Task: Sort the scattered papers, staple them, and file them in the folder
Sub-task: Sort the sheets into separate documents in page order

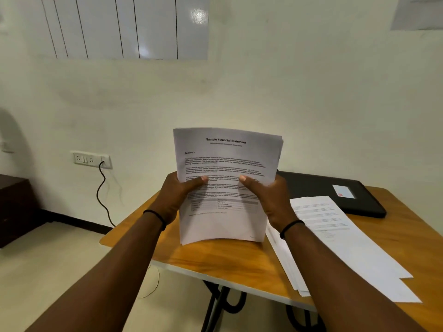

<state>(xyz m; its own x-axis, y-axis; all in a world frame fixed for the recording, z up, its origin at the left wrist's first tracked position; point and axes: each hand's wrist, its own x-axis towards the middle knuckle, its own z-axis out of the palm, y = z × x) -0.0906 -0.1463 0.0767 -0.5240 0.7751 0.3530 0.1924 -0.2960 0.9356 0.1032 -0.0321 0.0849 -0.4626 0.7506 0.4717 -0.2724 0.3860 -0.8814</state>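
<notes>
**Sheaf held upright over the counter, both hands on it**

Landmark: the held sheaf of papers (227, 185), headed "Sample Financial Statement". All places given from it.

Far left of the sheaf, low on the wall: a white socket plate (91, 159) with a black cable (103, 200) hanging from it to the floor. Dark wooden furniture (14, 207) stands at the frame's left edge. Above and left of the sheaf, a whiteboard (124, 27) ruled with vertical lines.

Left hand (178, 197): grip clenched on the sheaf's left edge, about mid-height. Thumb lies across the printed face, fingers behind the pages, out of sight. Black band at the wrist.

The sheaf stands upright, slightly bowed, printed side toward the camera. Several sheets, top edges a little uneven. Its bottom edge is down at the wooden counter (215, 264); cannot tell whether touching or just above. The upper half rises above both hands; the lower part with the table drops below them.

Right hand (268, 200): grip clenched on the sheaf's right edge, level with the left. Thumb on the face, fingers behind. Black band at this wrist too.

Right of the sheaf, flat on the counter: a loose pile of papers (335, 236), fanned and unaligned. Behind that pile, right and beyond the sheaf: a black folder (335, 192), closed, a white label on its cover.
</notes>
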